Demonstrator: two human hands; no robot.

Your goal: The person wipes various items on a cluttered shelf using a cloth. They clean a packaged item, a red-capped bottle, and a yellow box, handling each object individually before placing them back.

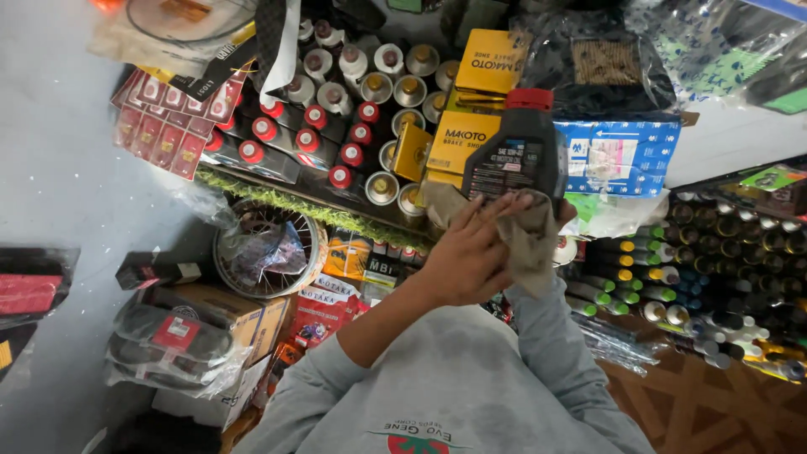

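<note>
A black oil bottle (517, 151) with a red cap stands upright in front of me, over a crowded shop shelf. My left hand (466, 256) lies flat against the bottle's lower front, fingers spread, pressing a beige cloth (530, 244) onto it. The cloth hangs down below the bottle. My right hand (568, 212) grips the bottle from behind on the right. Only a fingertip shows past the cloth, with the grey sleeve below it.
The shelf behind holds red-capped black bottles (303, 134), gold-topped cans (403, 92), yellow boxes (483, 63) and blue packets (618, 155). A spoked wheel (269, 248) wrapped in plastic and cardboard boxes (218, 311) sit lower left. Rows of spray cans (714, 269) fill the right.
</note>
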